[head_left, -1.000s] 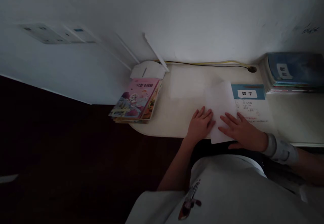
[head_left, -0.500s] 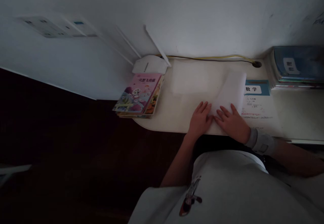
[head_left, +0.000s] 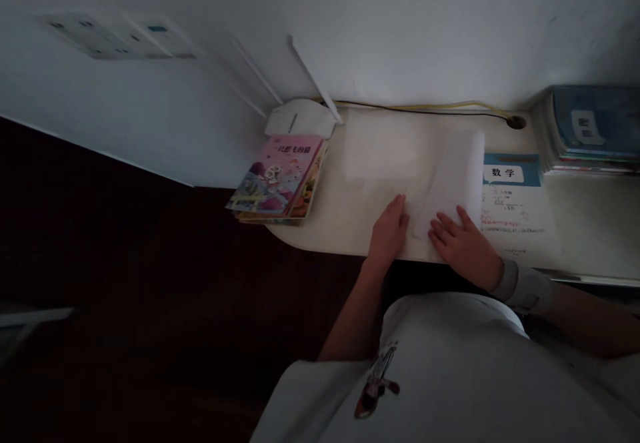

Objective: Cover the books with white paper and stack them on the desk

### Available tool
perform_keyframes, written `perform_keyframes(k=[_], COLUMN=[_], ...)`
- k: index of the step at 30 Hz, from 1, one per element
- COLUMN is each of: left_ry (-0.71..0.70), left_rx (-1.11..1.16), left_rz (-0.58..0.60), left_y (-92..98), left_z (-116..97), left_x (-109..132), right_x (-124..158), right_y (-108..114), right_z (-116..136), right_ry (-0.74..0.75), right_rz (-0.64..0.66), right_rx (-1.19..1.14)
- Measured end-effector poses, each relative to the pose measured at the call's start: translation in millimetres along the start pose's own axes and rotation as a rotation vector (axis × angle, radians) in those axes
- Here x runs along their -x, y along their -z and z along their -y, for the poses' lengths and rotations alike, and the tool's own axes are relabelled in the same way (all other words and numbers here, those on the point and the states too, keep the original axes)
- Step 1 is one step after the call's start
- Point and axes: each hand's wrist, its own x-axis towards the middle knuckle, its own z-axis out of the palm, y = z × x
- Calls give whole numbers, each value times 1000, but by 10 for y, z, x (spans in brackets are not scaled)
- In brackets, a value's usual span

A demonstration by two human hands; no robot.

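A white sheet of paper (head_left: 457, 169), curved over or folded, lies on the desk (head_left: 335, 213) in front of me. My right hand (head_left: 465, 246) rests on its lower part, fingers stretched out and apart, and grips nothing. Left of the paper, my left hand (head_left: 389, 229) stands on its edge near the desk's front, fingers straight and side by side, with nothing seen in it. Partly under the paper's right side is a math booklet (head_left: 515, 209) with a blue band. Another pale sheet (head_left: 383, 146) lies flat behind my left hand.
At the left end sit a stack of picture books (head_left: 280, 176) and a white router (head_left: 300, 117) with tall antennas. A stack of blue-covered books (head_left: 595, 123) stands at the back right. Cables (head_left: 415, 107) run along the wall to a desk hole (head_left: 517, 122).
My left hand has drawn away from the paper to the left and turned onto its edge. My right hand stays on the paper. The view has shifted slightly.
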Motion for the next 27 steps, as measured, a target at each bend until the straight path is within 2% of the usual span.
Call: perform_keyframes(k=[4,7,10,15,20,27], left_ry=[69,71,36,31,7,-17], left_rx=[113,120,18,-251,-253,-204], left_rz=[-52,-55,-51,-1,-14,-85], left_y=[-6,1,-9,-39,-48,-16], left_z=[-5,-21,-39,-59,-32,-53], left_x=[16,28,24,-13,-18,-23], right_x=[14,-20,-42,68,174,16], right_y=[-5,-35,-52,18,62,-41], right_z=[21,65,89,11,-36,76], right_ry=[-59,-3,45,12,-53,10], right_rz=[19,12,7,41,59,8], right_rx=[31,5,-15,-2,3,7])
